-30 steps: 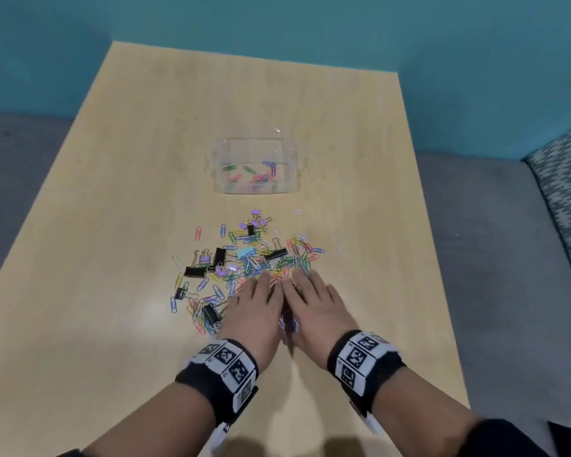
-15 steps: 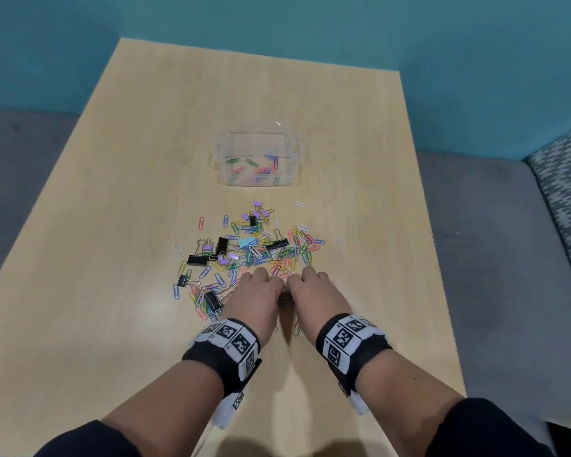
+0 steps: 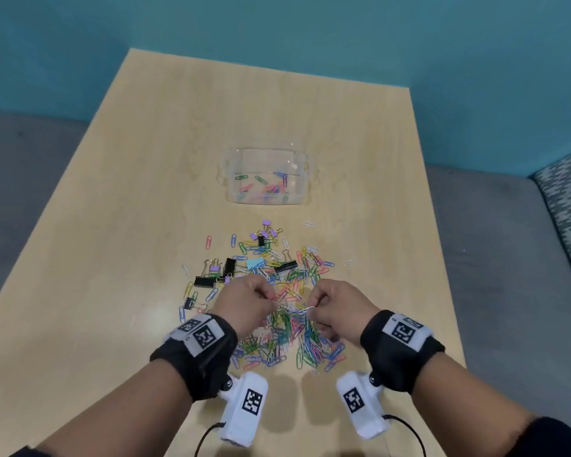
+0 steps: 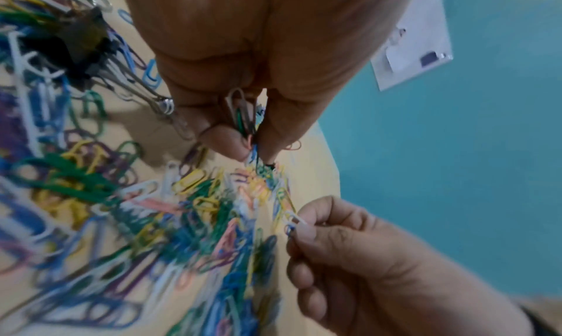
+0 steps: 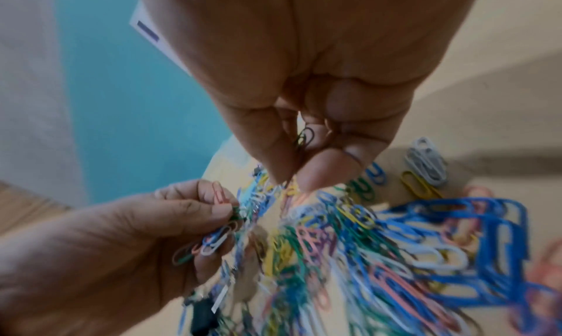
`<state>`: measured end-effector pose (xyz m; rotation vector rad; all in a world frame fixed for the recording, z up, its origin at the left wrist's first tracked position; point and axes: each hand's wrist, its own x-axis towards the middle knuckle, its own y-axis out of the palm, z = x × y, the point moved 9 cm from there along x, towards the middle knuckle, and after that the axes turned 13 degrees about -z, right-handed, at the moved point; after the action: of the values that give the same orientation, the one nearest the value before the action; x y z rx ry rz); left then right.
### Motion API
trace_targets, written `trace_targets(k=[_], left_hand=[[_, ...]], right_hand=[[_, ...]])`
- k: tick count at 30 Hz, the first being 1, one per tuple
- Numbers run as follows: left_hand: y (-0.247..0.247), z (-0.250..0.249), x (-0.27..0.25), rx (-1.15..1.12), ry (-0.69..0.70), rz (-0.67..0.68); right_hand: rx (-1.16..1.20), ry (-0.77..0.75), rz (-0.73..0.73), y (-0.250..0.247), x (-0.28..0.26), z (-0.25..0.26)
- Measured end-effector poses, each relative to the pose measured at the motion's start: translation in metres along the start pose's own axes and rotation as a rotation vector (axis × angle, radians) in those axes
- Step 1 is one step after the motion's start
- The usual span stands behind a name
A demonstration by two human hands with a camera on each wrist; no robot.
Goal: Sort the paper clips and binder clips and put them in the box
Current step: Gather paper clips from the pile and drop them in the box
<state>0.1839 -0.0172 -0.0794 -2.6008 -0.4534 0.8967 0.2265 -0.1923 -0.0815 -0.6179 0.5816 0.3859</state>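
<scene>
A heap of coloured paper clips (image 3: pixel 287 338) lies on the wooden table (image 3: pixel 112 225) under and between my two hands. My left hand (image 3: pixel 267 301) is raised over it and pinches a few paper clips (image 4: pixel 243 115) between thumb and fingers. My right hand (image 3: pixel 312 310) pinches another small bunch of clips (image 5: pixel 304 137), with a white one sticking out. Black binder clips (image 3: pixel 205 281) and purple binder clips (image 3: pixel 266 223) lie mixed with clips in the far part of the spread. Beyond it stands the clear plastic box (image 3: pixel 233 192) with several paper clips (image 3: pixel 271 188) inside.
A light blue binder clip (image 3: pixel 255 263) lies mid-spread. Stray clips (image 3: pixel 308 223) lie between spread and box. The table's right edge (image 3: pixel 442 258) is near my right wrist. Grey floor lies to both sides, and a teal wall stands behind.
My hands lay side by side on the clips before. They have since lifted, curled and drawn apart, each now pinching paper clips, and the heap under them is uncovered.
</scene>
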Motion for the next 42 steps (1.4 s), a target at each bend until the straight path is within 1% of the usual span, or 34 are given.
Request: trace_targets(k=[3,5,8,10,15,17,19,21,23,25,28,30,32,35,37,39,42], left_hand=[[-0.011,-0.014,0.006,-0.206,-0.071,0.020],[-0.020,-0.029,0.014,-0.316,-0.100,0.022],[-0.039,-0.057,0.037,-0.382,-0.084,0.000],[-0.055,-0.080,0.056,-0.360,-0.030,-0.036],[-0.088,-0.146,0.107,-0.160,0.191,-0.181],[-0.092,-0.164,0.124,-0.102,0.224,-0.223],[-0.089,-0.177,0.137,-0.033,0.238,-0.231],[-0.081,-0.183,0.144,0.043,0.242,-0.198],[-0.079,-0.181,0.146,0.083,0.220,-0.161],[-0.087,-0.173,0.146,0.099,0.215,-0.185],[-0.105,-0.157,0.128,0.208,0.325,-0.271],[-0.103,-0.139,0.100,0.294,0.389,-0.270],[-0.083,-0.117,0.062,0.395,0.468,-0.204],[-0.032,-0.074,0.000,0.519,0.577,-0.005],[0.002,-0.044,-0.031,0.662,0.641,0.098],[0.027,-0.017,-0.049,0.804,0.669,0.142],[0.044,0.006,-0.055,0.919,0.655,0.138]], right_hand=[[0.106,-0.019,0.045,-0.009,0.007,0.021],[0.182,-0.031,0.047,-0.017,0.015,0.041],[0.233,-0.080,0.029,-0.033,0.028,0.083],[0.199,-0.137,-0.024,-0.044,0.043,0.112],[0.006,-0.243,-0.179,-0.064,0.088,0.177],[-0.072,-0.272,-0.232,-0.066,0.106,0.198],[-0.157,-0.283,-0.270,-0.064,0.119,0.216],[-0.233,-0.274,-0.270,-0.059,0.127,0.228],[-0.293,-0.258,-0.240,-0.053,0.130,0.230],[-0.382,-0.271,-0.247,-0.058,0.130,0.225],[-0.531,-0.367,-0.324,-0.072,0.105,0.204],[-0.577,-0.389,-0.330,-0.073,0.079,0.174],[-0.635,-0.394,-0.274,-0.061,0.051,0.131],[-0.749,-0.402,-0.115,-0.027,0.008,0.059],[-0.826,-0.398,-0.007,-0.005,-0.019,0.019],[-0.910,-0.423,0.045,0.013,-0.037,-0.007],[-0.990,-0.481,0.011,0.026,-0.044,-0.019]])
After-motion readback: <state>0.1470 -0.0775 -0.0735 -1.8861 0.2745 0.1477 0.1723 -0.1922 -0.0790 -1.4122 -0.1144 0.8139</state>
